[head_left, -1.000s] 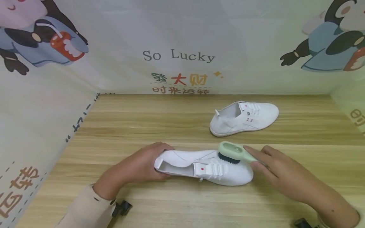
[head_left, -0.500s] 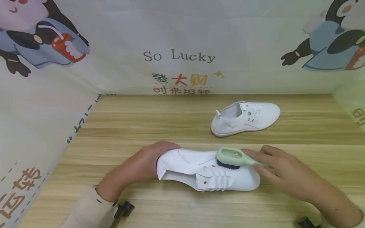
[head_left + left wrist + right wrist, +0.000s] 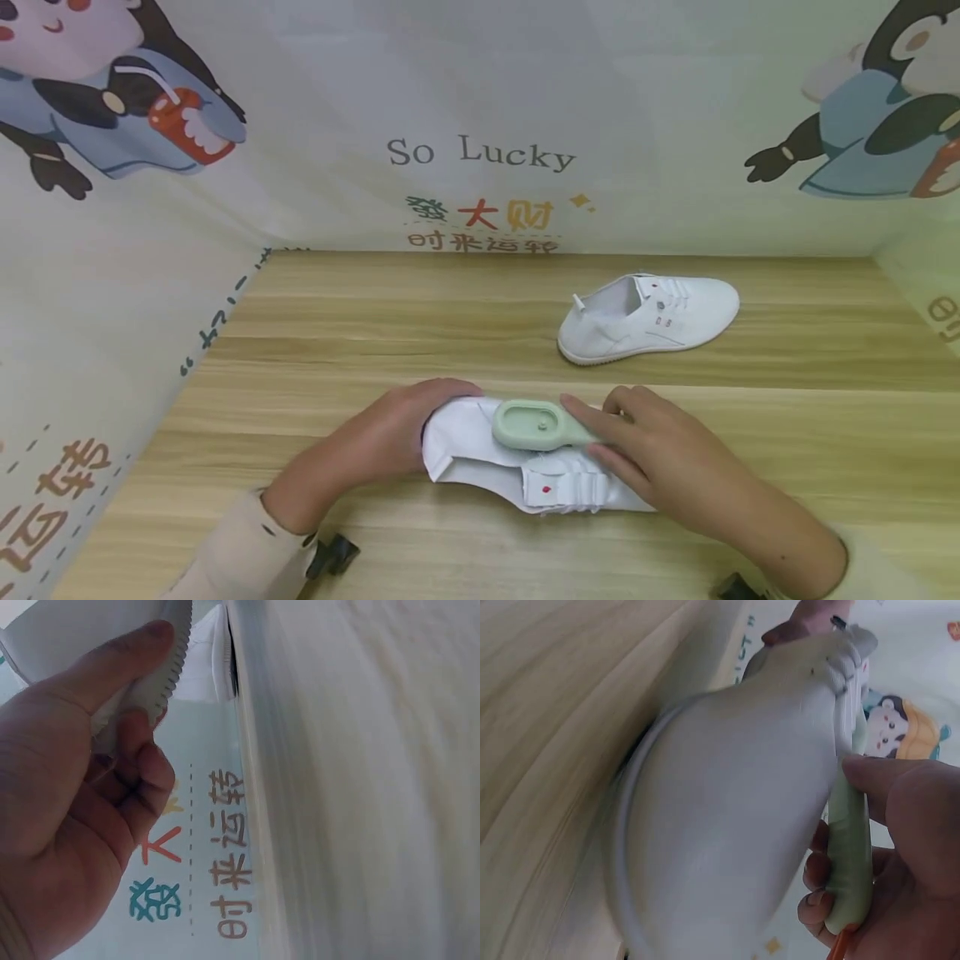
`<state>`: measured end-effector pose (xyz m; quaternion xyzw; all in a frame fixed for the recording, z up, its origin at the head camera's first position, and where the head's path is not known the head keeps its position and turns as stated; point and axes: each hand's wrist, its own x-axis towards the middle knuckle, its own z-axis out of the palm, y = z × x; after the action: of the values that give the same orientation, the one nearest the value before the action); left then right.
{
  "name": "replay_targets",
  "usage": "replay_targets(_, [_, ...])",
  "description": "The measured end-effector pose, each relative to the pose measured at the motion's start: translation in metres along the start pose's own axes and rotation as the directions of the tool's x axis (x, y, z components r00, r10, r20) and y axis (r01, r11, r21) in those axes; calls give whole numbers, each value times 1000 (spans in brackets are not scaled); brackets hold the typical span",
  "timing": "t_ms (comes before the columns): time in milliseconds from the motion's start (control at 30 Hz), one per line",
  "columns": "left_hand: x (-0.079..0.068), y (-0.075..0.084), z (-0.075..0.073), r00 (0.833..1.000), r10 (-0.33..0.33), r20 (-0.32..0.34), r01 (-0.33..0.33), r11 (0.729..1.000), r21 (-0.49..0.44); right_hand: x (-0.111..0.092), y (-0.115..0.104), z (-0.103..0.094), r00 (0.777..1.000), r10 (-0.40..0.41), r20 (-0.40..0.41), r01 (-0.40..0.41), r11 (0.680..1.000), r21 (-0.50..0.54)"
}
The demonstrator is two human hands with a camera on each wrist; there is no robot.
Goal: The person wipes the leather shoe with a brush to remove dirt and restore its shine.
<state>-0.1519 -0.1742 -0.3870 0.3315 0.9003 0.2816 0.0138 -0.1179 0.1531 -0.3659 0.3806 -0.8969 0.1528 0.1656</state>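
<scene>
My left hand (image 3: 408, 425) grips the heel of a white lace-up shoe (image 3: 465, 429), whose opening faces me and whose toe points right. In the left wrist view, the thumb and curled fingers pinch the shoe's heel by its ridged sole edge (image 3: 176, 671). With my right hand (image 3: 660, 450) I hold a pale green brush (image 3: 532, 423) by its handle. The brush head lies over the shoe's far side, near the heel, and its bristles are hidden beneath. The right wrist view shows fingers wrapped round the green handle (image 3: 849, 862), beside the shoe's toe (image 3: 705, 840).
A second white shoe (image 3: 648, 321) stands farther back on the wood-grain table (image 3: 360, 317), toe to the right. Printed fabric walls (image 3: 480, 83) rise behind and at both sides. Small black devices (image 3: 333, 557) sit by the wrists.
The brush has slid left along the shoe, from near the toe toward the heel, with my right hand. The held shoe has tilted, its opening turning more toward me.
</scene>
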Motion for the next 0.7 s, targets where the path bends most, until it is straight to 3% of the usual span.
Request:
replay_targets(267, [2,2,2,1000,-11,22,12,999,-35,10,-12,11,997,-43,-60,45,999,28])
replay_targets(700, [0,2,-1,999,-27,42,27,1000,7,-30,14,-12,991,132,16,-131,990,-61])
